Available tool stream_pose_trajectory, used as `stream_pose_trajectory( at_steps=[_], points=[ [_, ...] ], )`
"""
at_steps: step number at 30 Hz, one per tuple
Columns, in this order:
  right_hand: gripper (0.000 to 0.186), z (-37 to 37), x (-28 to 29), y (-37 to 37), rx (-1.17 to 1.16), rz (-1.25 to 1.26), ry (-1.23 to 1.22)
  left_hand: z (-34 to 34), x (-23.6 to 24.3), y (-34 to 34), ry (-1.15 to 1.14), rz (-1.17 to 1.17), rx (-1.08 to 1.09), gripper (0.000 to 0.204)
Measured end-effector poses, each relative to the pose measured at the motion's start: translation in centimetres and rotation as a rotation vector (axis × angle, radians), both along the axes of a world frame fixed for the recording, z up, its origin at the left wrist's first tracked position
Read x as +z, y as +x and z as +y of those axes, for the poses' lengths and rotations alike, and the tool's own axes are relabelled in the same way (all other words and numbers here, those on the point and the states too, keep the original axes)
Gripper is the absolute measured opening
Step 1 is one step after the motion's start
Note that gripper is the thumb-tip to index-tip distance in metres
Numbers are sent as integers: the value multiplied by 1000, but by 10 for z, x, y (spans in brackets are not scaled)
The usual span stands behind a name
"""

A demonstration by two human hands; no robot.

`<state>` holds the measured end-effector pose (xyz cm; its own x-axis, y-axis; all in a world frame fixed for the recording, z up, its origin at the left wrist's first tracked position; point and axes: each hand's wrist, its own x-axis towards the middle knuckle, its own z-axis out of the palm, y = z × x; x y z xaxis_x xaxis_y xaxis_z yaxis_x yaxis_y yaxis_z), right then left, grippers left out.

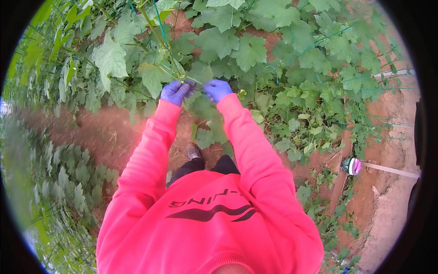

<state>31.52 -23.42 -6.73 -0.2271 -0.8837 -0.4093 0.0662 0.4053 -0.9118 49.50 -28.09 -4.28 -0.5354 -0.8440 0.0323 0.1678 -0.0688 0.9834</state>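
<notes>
Both my arms in bright pink sleeves reach forward into a leafy green vine. My left hand [176, 92], in a purple glove, is closed on a thin green vine stem [169, 64] that climbs along a green string. My right hand [217, 89], also gloved in purple, pinches the same stem or a tendril just to the right of the left hand. The two hands are a few centimetres apart. Large lobed leaves [111, 58] surround them and hide the fingertips.
Reddish-brown soil [105, 132] runs between plant rows. Another row of leafy plants [68, 178] stands at the left. A small pink, white and green object [351, 166] sits at the right beside a pale pipe [392, 170]. My shoe [194, 150] shows below the hands.
</notes>
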Motion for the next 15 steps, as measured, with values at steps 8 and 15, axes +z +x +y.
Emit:
stream_pose_trajectory(
  at_steps=[8,15],
  points=[
    [17,72,-67,-55,-646,-411,36,28,29,-5,19,22,158,16],
    [19,67,-20,-44,-445,-168,-50,24,16,1,67,25,117,16]
  ],
)
